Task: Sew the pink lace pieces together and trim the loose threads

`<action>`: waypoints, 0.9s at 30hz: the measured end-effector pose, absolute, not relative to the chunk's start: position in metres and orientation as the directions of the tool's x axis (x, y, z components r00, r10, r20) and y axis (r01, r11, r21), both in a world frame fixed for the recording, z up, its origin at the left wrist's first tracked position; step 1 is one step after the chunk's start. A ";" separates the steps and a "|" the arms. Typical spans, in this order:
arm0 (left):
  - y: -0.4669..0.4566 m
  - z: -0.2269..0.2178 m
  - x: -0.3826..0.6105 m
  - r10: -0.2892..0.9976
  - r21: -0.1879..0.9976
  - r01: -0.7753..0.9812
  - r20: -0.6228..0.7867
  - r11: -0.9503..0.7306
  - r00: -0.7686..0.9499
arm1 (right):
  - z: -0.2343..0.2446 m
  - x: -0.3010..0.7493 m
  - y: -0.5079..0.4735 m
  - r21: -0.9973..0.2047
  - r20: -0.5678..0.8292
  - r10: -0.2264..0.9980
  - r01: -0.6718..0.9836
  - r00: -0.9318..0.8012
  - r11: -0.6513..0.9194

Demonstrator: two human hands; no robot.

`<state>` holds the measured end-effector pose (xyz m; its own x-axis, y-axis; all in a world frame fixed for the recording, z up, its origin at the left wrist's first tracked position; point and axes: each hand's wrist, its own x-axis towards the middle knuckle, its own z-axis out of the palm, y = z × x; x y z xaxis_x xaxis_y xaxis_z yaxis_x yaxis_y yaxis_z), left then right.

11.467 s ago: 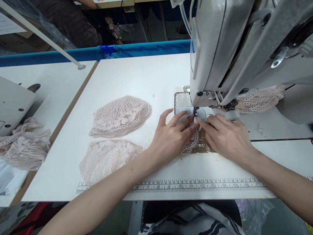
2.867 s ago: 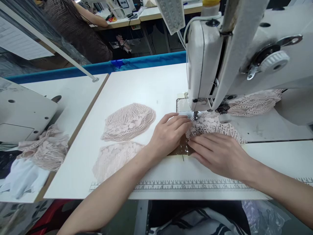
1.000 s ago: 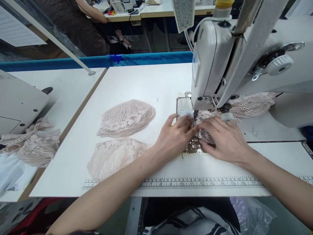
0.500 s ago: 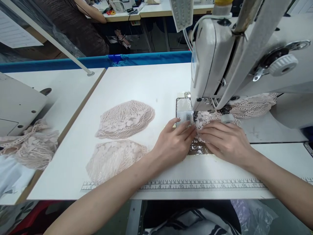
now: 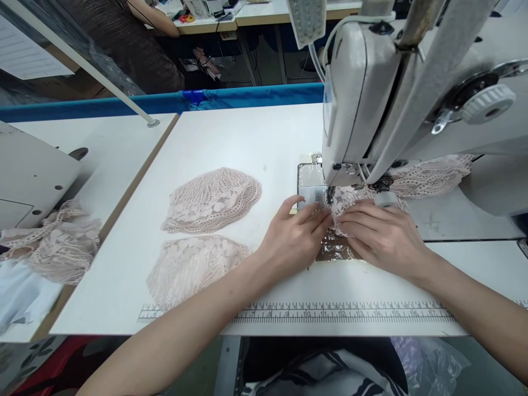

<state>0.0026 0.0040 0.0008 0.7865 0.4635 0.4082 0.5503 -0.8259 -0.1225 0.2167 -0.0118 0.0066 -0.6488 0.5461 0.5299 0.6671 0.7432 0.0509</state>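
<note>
A pale pink lace piece lies under the needle area of a white sewing machine. At its left edge, just before the presser foot, my left hand is closed, fingertips pinching the lace. My right hand rests on the lace's right side, fingers together and bent down onto it, partly covering it. More of the lace is bunched behind, under the machine arm. The exact grip under both hands' fingertips is hidden.
Two lace pieces, one upper and one lower, lie left on the white table. A printed ruler runs along the front edge. Another machine with bunched lace stands left. A person is beyond the blue cloth edge.
Both hands keep nearly the same place and hold on the lace at the needle. The view has shifted slightly; no other clear movement shows.
</note>
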 end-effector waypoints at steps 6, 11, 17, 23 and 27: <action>0.008 -0.001 0.003 0.482 -0.123 0.567 0.401 -0.814 0.779 | 0.005 0.218 -0.008 0.059 0.516 0.561 0.680 -0.647 0.731; 0.010 -0.001 0.003 0.516 -0.085 0.587 0.388 -0.805 0.763 | 0.004 0.218 -0.005 0.084 0.506 0.570 0.695 -0.647 0.714; 0.010 0.001 0.001 0.493 -0.126 0.577 0.395 -0.807 0.775 | 0.002 0.218 -0.006 0.140 0.511 0.558 0.704 -0.654 0.697; 0.012 0.000 0.001 0.495 -0.116 0.580 0.405 -0.806 0.769 | 0.002 0.219 -0.006 0.151 0.515 0.546 0.697 -0.661 0.701; 0.014 0.001 0.002 0.501 -0.117 0.585 0.402 -0.802 0.767 | 0.002 0.219 -0.004 0.149 0.512 0.550 0.699 -0.660 0.700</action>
<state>0.0015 0.0144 0.0010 0.7668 0.5007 0.4016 0.5853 -0.8023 -0.1173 0.2188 -0.0039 0.0016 -0.6598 0.5502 0.5118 0.6989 0.6996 0.1488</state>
